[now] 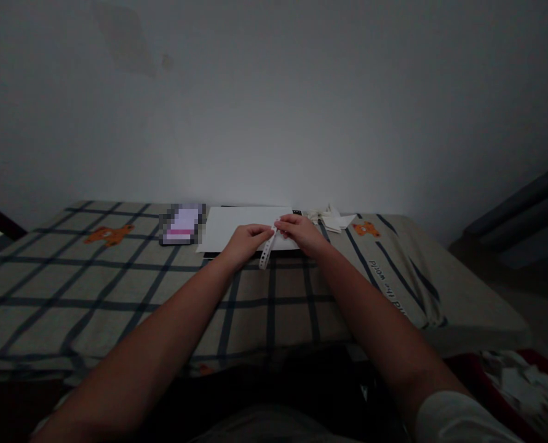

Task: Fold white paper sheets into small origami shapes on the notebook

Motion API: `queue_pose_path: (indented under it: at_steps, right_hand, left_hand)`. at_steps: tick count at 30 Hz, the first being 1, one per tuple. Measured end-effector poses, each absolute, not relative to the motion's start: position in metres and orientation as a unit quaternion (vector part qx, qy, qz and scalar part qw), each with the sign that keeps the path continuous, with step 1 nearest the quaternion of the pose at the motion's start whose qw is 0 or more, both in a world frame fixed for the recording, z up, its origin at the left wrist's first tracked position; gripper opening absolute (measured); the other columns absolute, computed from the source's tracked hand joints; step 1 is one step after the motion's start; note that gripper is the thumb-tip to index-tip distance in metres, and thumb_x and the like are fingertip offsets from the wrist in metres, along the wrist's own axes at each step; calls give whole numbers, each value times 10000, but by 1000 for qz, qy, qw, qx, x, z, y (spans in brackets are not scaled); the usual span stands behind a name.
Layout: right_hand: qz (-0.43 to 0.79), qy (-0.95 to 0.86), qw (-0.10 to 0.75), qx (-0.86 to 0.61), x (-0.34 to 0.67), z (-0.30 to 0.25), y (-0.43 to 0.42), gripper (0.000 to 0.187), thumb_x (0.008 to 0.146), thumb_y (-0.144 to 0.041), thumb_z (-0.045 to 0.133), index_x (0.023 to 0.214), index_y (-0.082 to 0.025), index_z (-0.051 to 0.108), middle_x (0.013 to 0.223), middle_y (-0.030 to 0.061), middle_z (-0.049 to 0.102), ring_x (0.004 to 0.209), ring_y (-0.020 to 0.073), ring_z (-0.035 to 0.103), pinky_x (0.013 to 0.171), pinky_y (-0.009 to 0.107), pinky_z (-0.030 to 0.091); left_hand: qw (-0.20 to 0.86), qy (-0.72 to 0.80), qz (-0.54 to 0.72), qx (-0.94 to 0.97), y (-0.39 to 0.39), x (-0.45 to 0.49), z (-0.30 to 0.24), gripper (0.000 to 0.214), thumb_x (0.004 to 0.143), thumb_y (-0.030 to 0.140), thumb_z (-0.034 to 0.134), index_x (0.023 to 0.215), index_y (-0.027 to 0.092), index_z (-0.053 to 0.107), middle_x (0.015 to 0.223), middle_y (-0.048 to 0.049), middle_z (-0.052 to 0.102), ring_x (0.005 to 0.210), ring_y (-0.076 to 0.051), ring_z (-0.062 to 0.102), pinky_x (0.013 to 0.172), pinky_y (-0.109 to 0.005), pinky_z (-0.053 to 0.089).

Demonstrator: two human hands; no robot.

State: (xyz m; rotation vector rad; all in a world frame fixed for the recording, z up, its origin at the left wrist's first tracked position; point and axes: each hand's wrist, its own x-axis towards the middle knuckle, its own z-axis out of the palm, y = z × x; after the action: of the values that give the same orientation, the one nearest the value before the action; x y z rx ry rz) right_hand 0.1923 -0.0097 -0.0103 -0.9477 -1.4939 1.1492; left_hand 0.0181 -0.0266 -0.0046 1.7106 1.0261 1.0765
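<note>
My left hand and my right hand meet over a flat white sheet or board. Between their fingertips they pinch a narrow white paper strip with small dark marks along it. One end of the strip hangs down toward me past the near edge of the board. How it is folded at the fingertips is too small to make out. Just right of my right hand lies a loose heap of white paper strips.
A phone-like device with a blurred screen lies left of the board. Everything rests on a bed-like surface with a checked cloth, against a grey wall. At the lower right stands a red container with crumpled whitish material.
</note>
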Motion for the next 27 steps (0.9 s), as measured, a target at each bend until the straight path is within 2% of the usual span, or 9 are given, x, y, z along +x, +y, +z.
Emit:
queue_pose_path:
  at_steps: [6,15,21,27]
  right_hand:
    - [485,-605,492,-396,192,-12,-7,302,627,-408,699,785,-157,644,752,4,597,604,84,457,570,227,350]
    - [457,-609,501,-411,194,-13,-5,335,671,-468,656,790,-155,648,695,3,584,604,94,459,588,236,362]
    - [445,-596,528,-410,197,-8,-4,328,674,-478,648,733,-158,613,650,-17,544,573,85,431,577,236,348]
    - [454,-550,572,-405,203,-10,1,320,654,-459,676,768,-165,624,715,0,574,578,80,446,569,238,353]
  left_hand:
    - [430,405,440,676,-24,18,-8,286,700,433,660,833,191,735,899,-64,713,855,-215,622,832,-335,436]
    - [442,404,421,681,-23,18,-11,320,707,453,650,855,183,733,911,-73,713,846,-212,616,821,-338,436]
    - [467,398,391,686,-23,18,-11,394,689,513,644,880,180,735,898,-76,713,797,-210,605,749,-329,450]
    - [482,391,370,692,-25,19,-11,346,693,492,653,839,190,741,815,-57,711,684,-171,582,677,-298,437]
